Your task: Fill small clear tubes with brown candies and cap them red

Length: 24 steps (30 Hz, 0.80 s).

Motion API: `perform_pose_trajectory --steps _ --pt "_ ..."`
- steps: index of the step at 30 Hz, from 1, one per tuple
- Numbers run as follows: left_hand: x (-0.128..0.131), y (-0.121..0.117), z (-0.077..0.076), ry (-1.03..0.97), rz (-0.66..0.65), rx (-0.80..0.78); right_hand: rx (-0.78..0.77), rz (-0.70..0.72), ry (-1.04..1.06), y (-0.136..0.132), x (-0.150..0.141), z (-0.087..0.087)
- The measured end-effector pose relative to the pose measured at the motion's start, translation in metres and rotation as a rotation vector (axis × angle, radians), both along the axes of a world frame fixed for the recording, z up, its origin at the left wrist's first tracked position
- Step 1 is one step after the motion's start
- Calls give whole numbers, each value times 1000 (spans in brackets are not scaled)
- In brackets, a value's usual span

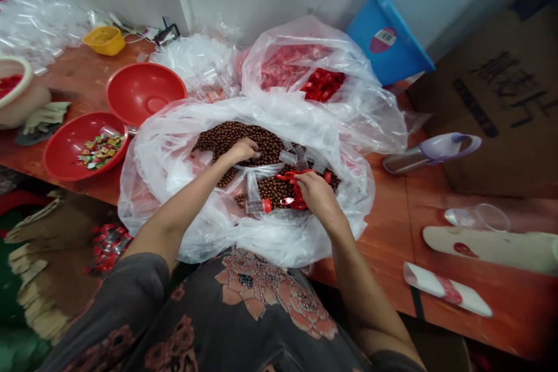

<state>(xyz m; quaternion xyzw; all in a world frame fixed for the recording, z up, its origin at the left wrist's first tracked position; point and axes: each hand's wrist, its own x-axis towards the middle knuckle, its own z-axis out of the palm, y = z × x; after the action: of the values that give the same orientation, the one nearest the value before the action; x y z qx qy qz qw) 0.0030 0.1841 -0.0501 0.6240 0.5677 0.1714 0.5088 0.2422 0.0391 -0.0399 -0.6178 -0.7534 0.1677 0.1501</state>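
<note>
Small round brown balls (235, 135) lie heaped inside a large clear plastic bag (174, 128) in front of me. My left hand (244, 151) is down at the balls, its fingers curled together; what they hold is too small to make out. On the right side of the heap, my right hand (317, 190) pinches at a cluster of red plastic pieces (298, 197). Clear little tubes (288, 157) rest on the balls between the hands and farther back. One clear tube with a red cap (258, 206) lies near the bag's front.
Left stand two red bowls, one (56, 154) with colourful small pieces, the other (146, 90) behind it. Behind is a bag of red parts (322, 84) beside a blue bin (387, 40). A bottle (407, 157) and a cardboard box (492, 110) are right. Filled red-capped tubes (107, 247) lie lower left.
</note>
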Motion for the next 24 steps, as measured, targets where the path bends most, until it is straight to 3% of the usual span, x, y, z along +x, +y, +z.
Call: perform_pose_trajectory --steps 4,7,11,18,21,24 --pt "11 3 -9 -76 2 0 13 -14 26 3 -2 1" --pt "10 -4 -7 -143 31 49 43 -23 -11 5 -10 3" --pt "-1 -23 6 -266 77 67 82 16 -133 5 -21 1" --pt "-24 -67 39 -642 192 -123 155 90 -339 7 -29 -11" --pt "-28 -88 52 -775 203 -199 196 84 -237 7 -26 -17" --pt "-29 -108 63 -832 213 -235 221 45 24 4 -21 -20"
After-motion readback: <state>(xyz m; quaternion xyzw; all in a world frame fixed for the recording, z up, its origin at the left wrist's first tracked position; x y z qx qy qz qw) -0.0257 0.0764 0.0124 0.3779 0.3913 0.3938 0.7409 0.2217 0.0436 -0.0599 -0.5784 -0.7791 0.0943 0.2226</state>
